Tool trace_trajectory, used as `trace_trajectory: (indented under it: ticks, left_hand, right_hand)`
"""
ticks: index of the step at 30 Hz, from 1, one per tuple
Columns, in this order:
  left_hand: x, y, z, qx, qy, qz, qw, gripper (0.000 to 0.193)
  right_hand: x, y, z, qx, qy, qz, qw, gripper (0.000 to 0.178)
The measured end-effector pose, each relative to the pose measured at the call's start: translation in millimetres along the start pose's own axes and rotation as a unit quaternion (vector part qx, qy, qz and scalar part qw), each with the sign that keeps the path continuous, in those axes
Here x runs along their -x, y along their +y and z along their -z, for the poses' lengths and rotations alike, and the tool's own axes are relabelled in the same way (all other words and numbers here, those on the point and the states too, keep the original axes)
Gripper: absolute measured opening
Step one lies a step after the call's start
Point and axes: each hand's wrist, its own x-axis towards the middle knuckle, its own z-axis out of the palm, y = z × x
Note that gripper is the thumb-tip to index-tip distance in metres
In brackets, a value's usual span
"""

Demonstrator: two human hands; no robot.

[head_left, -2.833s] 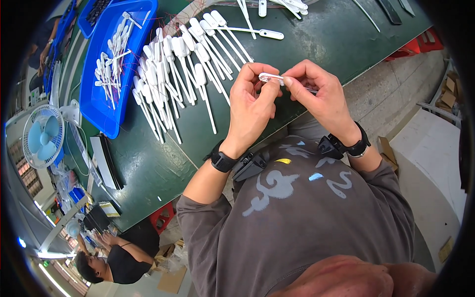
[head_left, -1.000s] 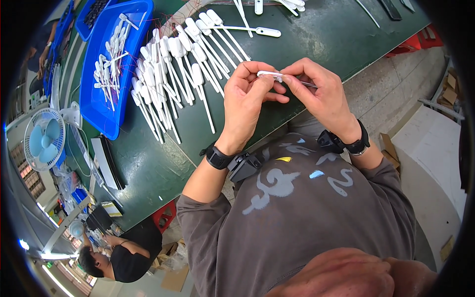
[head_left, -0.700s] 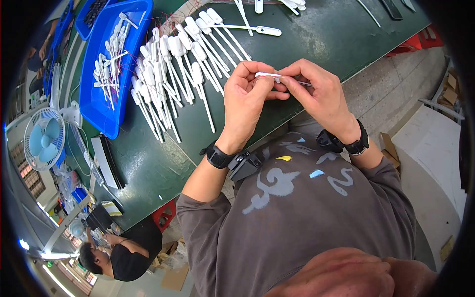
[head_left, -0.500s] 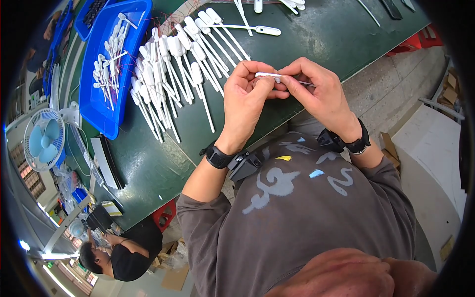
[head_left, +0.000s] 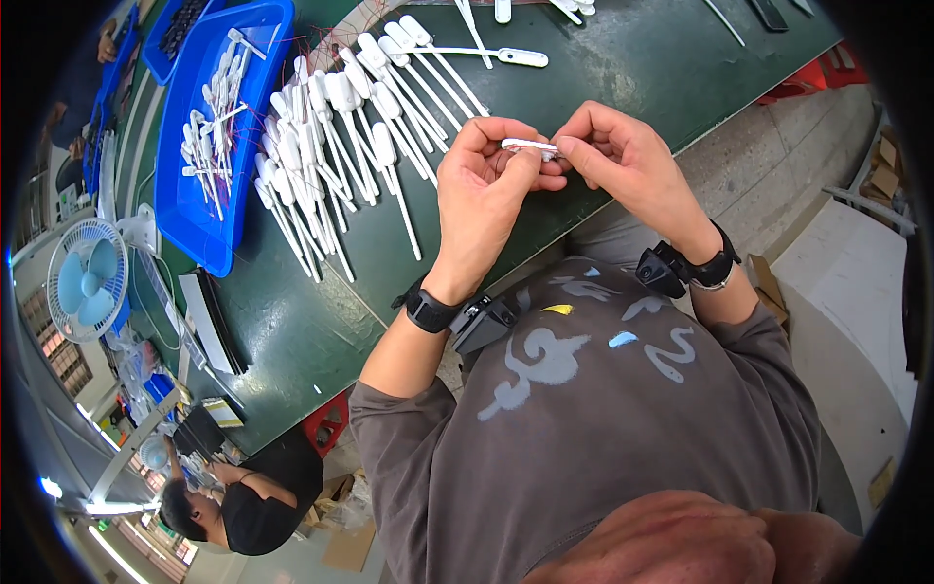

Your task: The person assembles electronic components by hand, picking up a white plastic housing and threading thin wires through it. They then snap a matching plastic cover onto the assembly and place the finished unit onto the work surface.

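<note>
My left hand (head_left: 486, 190) pinches a small white plastic housing (head_left: 527, 146) between thumb and fingers, above the near edge of the green table. It looks like the head of the white long-stemmed pieces on the table. At its right end my right hand (head_left: 618, 161) has thumb and index finger closed together on or against the tip. Fingers hide the housing's underside. Just left of my hands lies a spread pile of white long-stemmed plastic pieces (head_left: 306, 146) with oval heads, thin reddish wires among them.
A blue tray (head_left: 199, 238) with more white pieces and red wires stands left of the pile. One piece (head_left: 522, 57) lies crosswise beyond my hands. A fan (head_left: 88, 277) is at far left; a co-worker (head_left: 258, 506) sits at lower left. The green table (head_left: 302, 336) ends near me.
My right hand has shifted slightly up, its fingers now more curled at the housing's right end. A thin rod seen below those fingers no longer shows. My left hand stays almost still.
</note>
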Motion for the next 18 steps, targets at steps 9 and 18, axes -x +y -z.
trace_trajectory:
  ticks: [9,18]
  left_hand:
    - [0,0,0,0.003,0.005,0.003,1.000,0.016]
    - [-2,-1,1,-0.001,0.020,-0.002,1.000,0.014]
  right_hand:
    - [-1,1,3,-0.020,-0.023,-0.003,1.000,0.011]
    - [5,-4,-8,0.160,0.088,0.113,0.977,0.007]
